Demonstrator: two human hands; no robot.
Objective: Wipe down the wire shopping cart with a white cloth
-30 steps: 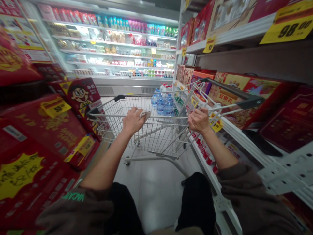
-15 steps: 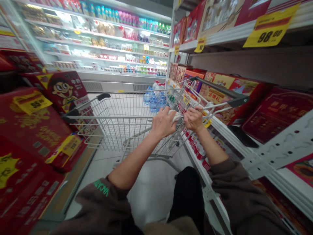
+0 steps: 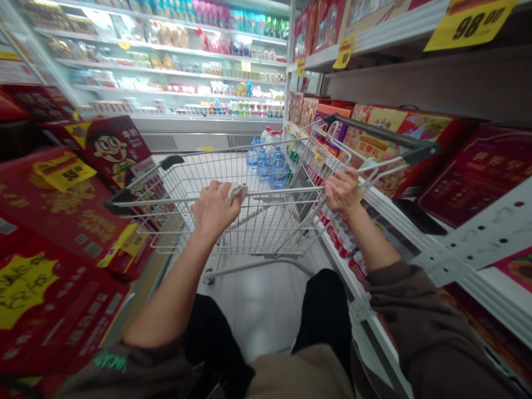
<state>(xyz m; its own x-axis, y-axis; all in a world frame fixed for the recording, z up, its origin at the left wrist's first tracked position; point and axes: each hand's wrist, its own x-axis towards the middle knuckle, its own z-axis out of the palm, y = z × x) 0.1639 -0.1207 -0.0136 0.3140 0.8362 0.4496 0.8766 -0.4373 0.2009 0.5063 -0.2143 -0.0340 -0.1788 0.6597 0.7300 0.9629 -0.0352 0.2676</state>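
Note:
A wire shopping cart point(image 3: 266, 233) stands sideways across the aisle before me, its dark handle point(image 3: 374, 133) off to the right. Closed around a crumpled whitish cloth point(image 3: 238, 192), my left hand point(image 3: 216, 209) presses it onto the near top rail, left of the rail's middle. My right hand point(image 3: 343, 191) is wrapped round the same rail near the handle end. Its fingers are curled, and only the rail shows in its grip. The wire basket shows the floor through its mesh.
Red gift boxes point(image 3: 54, 216) with yellow price tags are stacked close on the left. White shelving point(image 3: 457, 255) with boxed goods runs along the right. Large water bottles point(image 3: 268, 166) stand on the floor beyond the cart, before a lit refrigerated display point(image 3: 174, 130).
My left hand has slid leftward along the rail with the cloth, away from my right hand. My right hand has shifted slightly right, still on the rail.

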